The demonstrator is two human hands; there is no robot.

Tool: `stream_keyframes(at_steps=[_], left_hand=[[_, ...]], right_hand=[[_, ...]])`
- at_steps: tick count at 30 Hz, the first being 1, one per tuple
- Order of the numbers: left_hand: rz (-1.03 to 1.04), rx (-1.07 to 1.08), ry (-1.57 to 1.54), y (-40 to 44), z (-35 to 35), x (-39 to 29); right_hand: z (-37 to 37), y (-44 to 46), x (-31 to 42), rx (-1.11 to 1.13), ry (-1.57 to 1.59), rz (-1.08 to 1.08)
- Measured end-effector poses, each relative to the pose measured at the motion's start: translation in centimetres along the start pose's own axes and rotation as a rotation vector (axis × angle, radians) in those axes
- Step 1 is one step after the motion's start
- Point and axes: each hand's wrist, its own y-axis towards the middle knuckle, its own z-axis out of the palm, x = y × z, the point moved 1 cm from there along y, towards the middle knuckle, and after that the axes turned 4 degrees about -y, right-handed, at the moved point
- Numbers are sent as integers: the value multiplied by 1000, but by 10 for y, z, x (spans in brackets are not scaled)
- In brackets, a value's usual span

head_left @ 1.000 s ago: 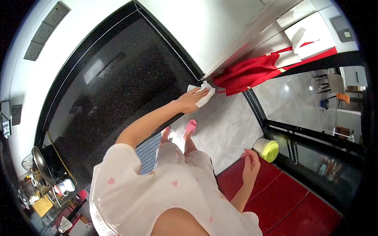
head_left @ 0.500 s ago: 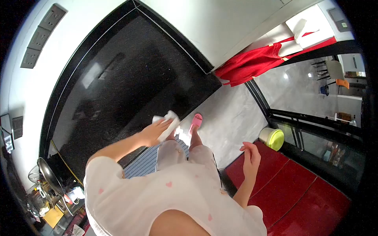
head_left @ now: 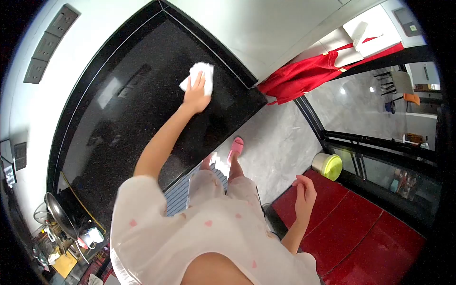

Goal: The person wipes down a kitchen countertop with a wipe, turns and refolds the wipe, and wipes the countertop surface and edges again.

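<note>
Pressed flat against the shiny black countertop (head_left: 142,109) is a folded white cloth (head_left: 205,71), with my left hand (head_left: 196,95) over its lower part and the fingers slightly spread on it. The cloth lies in the upper right part of the counter, short of the raised black edging. My right hand (head_left: 305,192) hangs in the air at the right, above the dark red surface, its fingers loosely bent and apart with nothing between them.
A red apron (head_left: 304,78) hangs by the white wall at the upper right. A tub with a lime lid (head_left: 332,167) stands near the glass door frame. A pan (head_left: 61,214) and utensils are at the lower left. A pink slipper (head_left: 236,146) is on the grey floor.
My left hand went with the cloth from the counter's right corner back to its front edge, then up and inward across the surface. My right hand has barely moved.
</note>
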Motion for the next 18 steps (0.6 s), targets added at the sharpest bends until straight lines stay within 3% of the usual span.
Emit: stream_keyframes(at_steps=[4,6,8,10,12,13,16,18], left_hand=[[-10,-139,-43,51,16,-36],[-77,-64,12,54,19,-47],[3,-94,-23,50,23,-49],[86,107,-35,38,10,-60],[215,-53,27,25,34,-65],[259,43,-228,13,17,-71],[434,129,-230,-22,10,-74],[427,123,-252,-40,13,-59]], right_hand=[[-10,-5,-12,-34,23,9],[-12,-5,-16,-51,37,17],[-11,-2,-18,-25,62,1],[-8,2,-20,10,58,-7],[-6,8,-20,58,16,-8],[-6,11,-19,70,16,-20],[-6,19,-17,102,19,-46],[-6,26,-16,116,16,-57]])
